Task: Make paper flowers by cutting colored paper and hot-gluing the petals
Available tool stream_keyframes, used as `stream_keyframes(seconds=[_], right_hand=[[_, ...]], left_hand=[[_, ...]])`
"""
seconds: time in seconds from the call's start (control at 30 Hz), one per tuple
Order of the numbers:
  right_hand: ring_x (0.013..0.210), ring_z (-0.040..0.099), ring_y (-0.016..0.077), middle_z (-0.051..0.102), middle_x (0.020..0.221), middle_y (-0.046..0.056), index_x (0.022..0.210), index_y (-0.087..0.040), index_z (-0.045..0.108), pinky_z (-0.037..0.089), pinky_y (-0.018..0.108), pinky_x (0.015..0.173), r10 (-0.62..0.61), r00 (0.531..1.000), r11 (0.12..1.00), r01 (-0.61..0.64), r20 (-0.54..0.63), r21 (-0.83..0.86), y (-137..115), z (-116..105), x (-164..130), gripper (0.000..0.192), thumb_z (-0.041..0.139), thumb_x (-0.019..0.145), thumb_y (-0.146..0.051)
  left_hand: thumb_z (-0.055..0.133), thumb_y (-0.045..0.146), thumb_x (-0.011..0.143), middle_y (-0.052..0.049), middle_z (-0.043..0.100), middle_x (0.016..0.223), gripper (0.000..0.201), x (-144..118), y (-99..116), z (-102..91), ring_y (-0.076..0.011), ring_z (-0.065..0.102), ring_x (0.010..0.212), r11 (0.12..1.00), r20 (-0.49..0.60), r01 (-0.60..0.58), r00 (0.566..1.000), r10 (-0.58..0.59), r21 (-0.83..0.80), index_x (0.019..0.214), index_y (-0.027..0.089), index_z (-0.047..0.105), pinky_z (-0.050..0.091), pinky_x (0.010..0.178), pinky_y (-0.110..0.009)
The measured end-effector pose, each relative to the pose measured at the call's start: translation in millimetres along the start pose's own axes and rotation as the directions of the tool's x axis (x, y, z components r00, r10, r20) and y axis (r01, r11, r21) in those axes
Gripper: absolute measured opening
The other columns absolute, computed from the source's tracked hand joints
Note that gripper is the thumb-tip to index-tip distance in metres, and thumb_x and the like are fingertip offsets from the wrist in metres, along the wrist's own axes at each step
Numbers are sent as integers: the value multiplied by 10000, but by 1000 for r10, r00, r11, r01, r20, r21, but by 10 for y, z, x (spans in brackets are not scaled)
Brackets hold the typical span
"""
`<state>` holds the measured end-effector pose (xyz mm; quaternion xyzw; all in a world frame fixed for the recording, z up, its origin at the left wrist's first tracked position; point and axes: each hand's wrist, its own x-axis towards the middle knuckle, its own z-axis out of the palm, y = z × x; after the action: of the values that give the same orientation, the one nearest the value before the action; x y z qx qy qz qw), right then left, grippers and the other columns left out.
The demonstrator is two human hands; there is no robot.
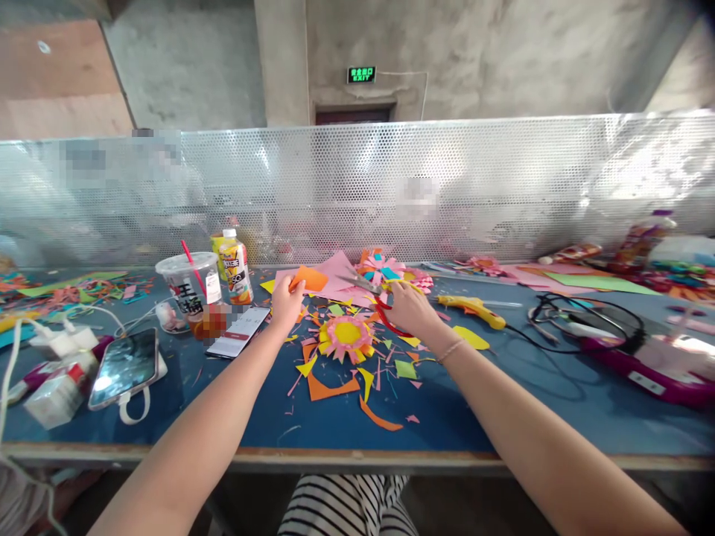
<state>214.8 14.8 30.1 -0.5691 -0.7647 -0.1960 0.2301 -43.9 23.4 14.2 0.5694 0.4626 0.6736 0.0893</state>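
My left hand (289,298) pinches a small piece of orange paper (310,278) above the table. Held in my right hand (412,307) is a pair of scissors (385,316) with red handles, its metal blades pointing left toward the orange paper but apart from it. Below and between both hands lies a pink and yellow paper flower (346,336). Behind the scissors sits another paper flower (385,266) in pink and blue. A pink paper sheet (338,266) lies beyond the orange piece. Orange, yellow and green offcuts (332,387) are scattered around the near flower.
Left stand a lidded drink cup (187,279) with a straw, a bottle (237,272), and two phones, one a phone (126,368) with a cable. Right lie a yellow glue gun (474,309), its black cord, and a purple power strip (642,368). A perforated metal screen (357,179) closes the back.
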Motion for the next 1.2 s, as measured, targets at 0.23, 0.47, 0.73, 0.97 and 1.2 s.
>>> stream_keyframes(seconds=[0.23,0.47,0.73,0.97,1.2], right_hand=[[998,500,309,550,1065,171,1115,-127,465,317,400,864,-44,998,995,40,-38,-90,-26,-64,-41,501,532,737,-450],[995,499,298,549,1076,173,1117,-111,468,287,388,889,-120,992,986,116,-32,-121,-101,-76,-74,539,538,722,-471],[962,508,291,561,1039,162,1094,-120,481,276,387,885,-137,990,985,133,-31,-114,-131,-111,-104,516,536,726,-479],[958,500,289,552,1064,161,1092,-124,500,268,388,878,-175,984,980,170,-41,-106,-218,-114,-125,492,523,738,-465],[977,493,281,566,1048,149,1067,-129,514,276,376,869,-175,984,980,170,-44,-99,-232,-143,-127,435,501,757,-433]], left_hand=[[619,308,695,-28,579,723,145,-15,3,60,-170,559,696,971,0,79,997,-81,-227,753,181,581,437,654,-253],[548,249,768,-59,642,863,131,-133,214,6,-188,590,853,968,115,-249,961,251,-29,871,196,609,432,810,-285],[442,122,800,-66,635,1054,274,-231,313,22,-188,549,1026,720,486,-684,672,558,119,1007,209,598,408,921,-390],[488,114,778,-78,599,1156,390,-274,280,121,-219,511,1067,626,647,-762,562,515,164,1154,196,543,394,908,-430],[482,113,783,-76,620,1104,349,-249,268,85,-213,520,1050,587,676,-787,538,504,188,1107,205,575,366,897,-402]])
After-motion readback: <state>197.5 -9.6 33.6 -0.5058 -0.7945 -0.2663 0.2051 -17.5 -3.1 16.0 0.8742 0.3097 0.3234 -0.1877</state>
